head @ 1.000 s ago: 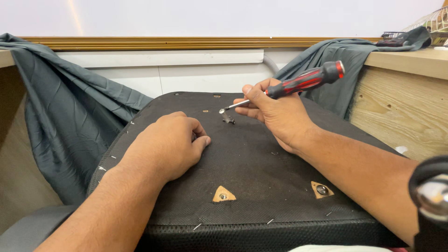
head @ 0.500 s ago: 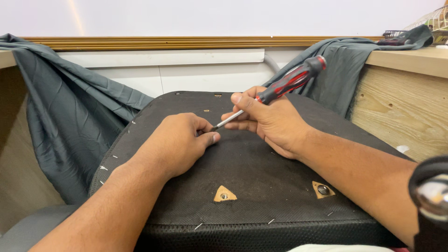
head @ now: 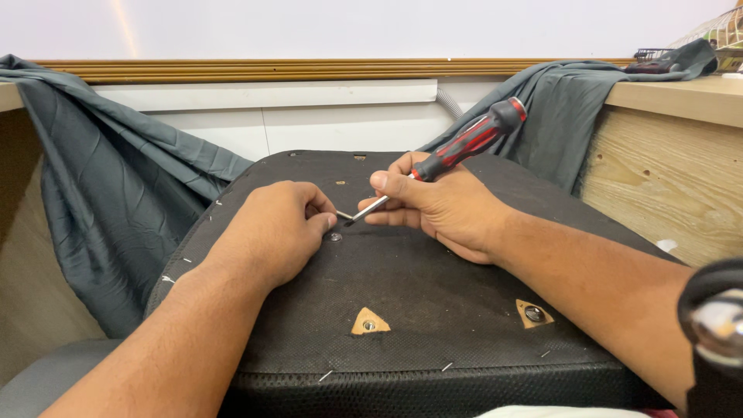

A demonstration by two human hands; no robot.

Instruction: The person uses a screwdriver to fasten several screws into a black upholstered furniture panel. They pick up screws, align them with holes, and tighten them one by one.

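Observation:
A black fabric-covered seat base (head: 418,302) lies upside down before me. My right hand (head: 445,209) grips a screwdriver (head: 468,143) with a red and black handle, its thin shaft slanting down-left to a tip near the seat's middle. My left hand (head: 275,228) rests curled on the seat, its fingertips pinching a small metal screw (head: 344,214) that meets the screwdriver tip. Just below the fingers sits a round metal insert hole (head: 333,237).
Two triangular cut-outs with metal inserts (head: 369,322) (head: 533,313) show near the seat's front edge. Grey cloth (head: 116,201) drapes at left and over the wooden bench (head: 665,178) at right. A black and chrome part (head: 716,325) stands at the lower right. Staples dot the seat's rim.
The right hand has swung the screwdriver down and left, from the far side of the seat to the left hand's fingertips. The left hand's fingers have curled onto the screw.

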